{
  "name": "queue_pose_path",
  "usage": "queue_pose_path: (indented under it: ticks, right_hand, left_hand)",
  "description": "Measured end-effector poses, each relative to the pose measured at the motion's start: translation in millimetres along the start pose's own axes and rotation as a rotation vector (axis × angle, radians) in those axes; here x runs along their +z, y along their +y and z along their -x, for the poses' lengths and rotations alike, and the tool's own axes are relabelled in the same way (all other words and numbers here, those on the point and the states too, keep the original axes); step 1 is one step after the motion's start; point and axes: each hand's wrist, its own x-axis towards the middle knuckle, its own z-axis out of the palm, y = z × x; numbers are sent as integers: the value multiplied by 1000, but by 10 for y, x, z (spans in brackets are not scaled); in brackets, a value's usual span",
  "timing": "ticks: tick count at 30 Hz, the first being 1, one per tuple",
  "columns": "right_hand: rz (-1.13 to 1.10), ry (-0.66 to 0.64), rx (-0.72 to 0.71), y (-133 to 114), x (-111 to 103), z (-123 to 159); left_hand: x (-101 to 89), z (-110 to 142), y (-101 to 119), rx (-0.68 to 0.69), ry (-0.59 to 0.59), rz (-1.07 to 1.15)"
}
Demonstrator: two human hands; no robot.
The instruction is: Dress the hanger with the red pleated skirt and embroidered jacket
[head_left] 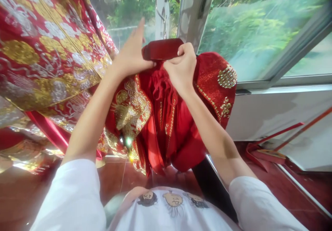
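White and printed with cartoon faces, the person's T-shirt (153, 219) fills the space at six o'clock, closest of all, and both bare forearms stretch away from it toward twelve. Out there hangs a red garment (184, 148), spanning the middle of the view, with a smooth dark red band (163, 49) at its top and a curved metal hook (160, 13) rising above that. From where I stand, the right grip (183, 68) is closed on the band's one o'clock end, thumb in front. The left grip (132, 53) is open at the eleven o'clock end, fingers stretched up, thumb laid against the band's lower edge. Thin red cords (162, 87) dangle just below, between gold-stitched panels on either side. Toward ten o'clock a large embroidered cloth (49, 51) in red, gold and silver hangs beside the left arm. Window panes (249, 30) show greenery from eleven to two; near four o'clock a red dustpan (272, 156) sits on the tiled floor (111, 175).
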Motion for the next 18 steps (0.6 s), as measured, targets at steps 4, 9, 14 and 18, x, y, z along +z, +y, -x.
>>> queue_pose_path:
  ticks: [4, 9, 14, 18]
  right_hand:
    - [-114, -29, 56, -2, -66, -48]
    - [-159, -38, 133, -71, -108, -62]
    - [-11, -59, 21, -187, -306, -14]
    - [131, 167, -96, -168, -745, -105]
  left_hand:
    - [88, 10, 154, 277, 29, -243]
    - [183, -39, 189, 322, 24, -545]
    - [330, -93, 98, 243, 128, -591]
    - [436, -146, 96, 173, 185, -592]
